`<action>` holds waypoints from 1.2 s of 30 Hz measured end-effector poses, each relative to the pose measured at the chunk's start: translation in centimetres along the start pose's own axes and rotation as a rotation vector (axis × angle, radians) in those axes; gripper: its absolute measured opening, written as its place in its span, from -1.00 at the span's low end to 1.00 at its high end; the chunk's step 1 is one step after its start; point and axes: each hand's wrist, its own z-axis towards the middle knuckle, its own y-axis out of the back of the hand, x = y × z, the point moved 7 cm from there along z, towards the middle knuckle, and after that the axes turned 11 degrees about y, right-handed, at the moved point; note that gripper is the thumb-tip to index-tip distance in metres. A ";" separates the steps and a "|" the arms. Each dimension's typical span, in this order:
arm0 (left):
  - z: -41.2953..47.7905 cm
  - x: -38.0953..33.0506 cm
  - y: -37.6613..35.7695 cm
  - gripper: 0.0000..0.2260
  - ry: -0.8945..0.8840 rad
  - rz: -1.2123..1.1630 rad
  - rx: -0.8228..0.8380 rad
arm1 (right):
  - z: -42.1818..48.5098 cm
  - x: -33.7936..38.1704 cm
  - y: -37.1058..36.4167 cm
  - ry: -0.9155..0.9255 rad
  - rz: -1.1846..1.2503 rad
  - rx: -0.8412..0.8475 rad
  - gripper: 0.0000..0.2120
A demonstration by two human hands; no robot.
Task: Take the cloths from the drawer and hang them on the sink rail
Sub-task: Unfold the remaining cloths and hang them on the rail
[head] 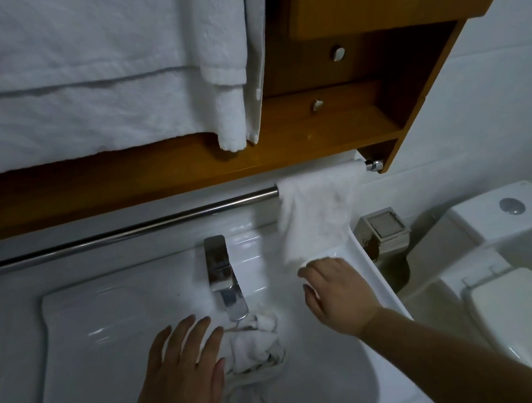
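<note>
White terry cloth point(317, 215) is hanging at the right end of the steel sink rail point(128, 229), w/ right hand point(334, 289) touching its hem (grip: cannot tell), best smoothing it flat, while left hand point(181, 370), fingers wide, is hovering over crumpled white cloths point(254, 345) in the white ceramic basin point(73, 322).

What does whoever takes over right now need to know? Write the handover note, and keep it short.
Left hand: open, fingers spread, over the sink basin beside the heap of cloths; contact unclear.
Right hand: at the lower edge of the hung cloth; the blur hides whether it pinches it.
Done: one cloth is draped over the right end of the rail.
Left: the heap in the basin, below the tap, is not yet hung; the rest of the rail is bare.
</note>
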 end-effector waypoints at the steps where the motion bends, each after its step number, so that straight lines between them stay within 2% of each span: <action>1: -0.3 0.4 -0.6 -0.63 0.021 -0.001 0.022 | -0.7 0.2 -1.2 -0.045 0.036 0.076 -0.73; 5: -1.7 2.0 -4.2 -0.56 0.135 -0.001 0.170 | -3.3 1.0 -5.7 -0.218 0.198 0.369 -0.62; 9: -3.9 2.9 -8.2 -0.37 0.225 0.014 0.403 | -4.6 2.5 -10.3 -0.270 0.316 0.558 -0.55; 14: -5.4 3.4 -12.0 -0.26 0.313 0.021 0.588 | -4.2 4.3 -15.8 -0.334 0.448 0.635 -0.45; 20: -6.1 3.5 -17.0 -0.29 0.398 0.053 0.637 | -2.7 5.7 -22.1 -0.387 0.532 0.636 -0.20; 24: -5.6 2.9 -19.4 -0.22 0.385 0.054 0.666 | -2.0 5.9 -24.8 -0.469 0.480 0.594 -0.32; 29: -5.4 2.6 -21.3 -0.28 0.363 0.000 0.760 | -2.4 6.0 -24.6 -0.527 0.477 0.550 -0.55; 32: -6.0 1.9 -20.3 -0.26 0.342 -0.067 0.756 | -3.0 6.5 -22.9 -0.510 0.533 0.579 -0.66; 36: -5.6 1.3 -15.4 -0.25 0.371 -0.173 0.699 | -2.2 7.4 -17.8 -0.439 0.599 0.591 -0.67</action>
